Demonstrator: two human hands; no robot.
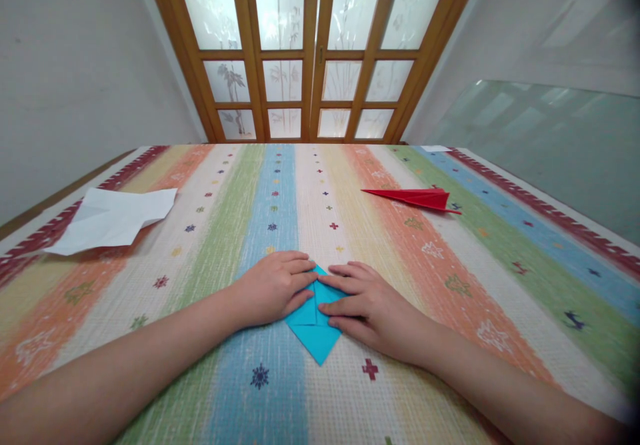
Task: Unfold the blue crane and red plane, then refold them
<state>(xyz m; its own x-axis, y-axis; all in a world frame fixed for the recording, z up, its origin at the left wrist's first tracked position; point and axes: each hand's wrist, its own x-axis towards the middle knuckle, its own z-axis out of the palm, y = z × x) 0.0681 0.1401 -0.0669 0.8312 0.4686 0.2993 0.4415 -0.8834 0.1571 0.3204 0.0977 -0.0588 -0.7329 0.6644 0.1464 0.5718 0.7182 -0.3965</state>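
A folded sheet of blue paper lies flat on the striped tablecloth, one corner pointing toward me. Its upper flaps meet along a centre line, and a crosswise edge shows below them. My left hand rests on the upper left side of the paper, fingers stretched across it. On the right side, my right hand lies with its fingers apart, the fingertips pressing on the paper. Parts of both side edges are hidden under the hands.
A creased white sheet of paper lies at the left. Toward the right is a red paper plane. The striped tablecloth covers the table. Beyond it stand wood-framed glass doors, with a glass panel at the right wall.
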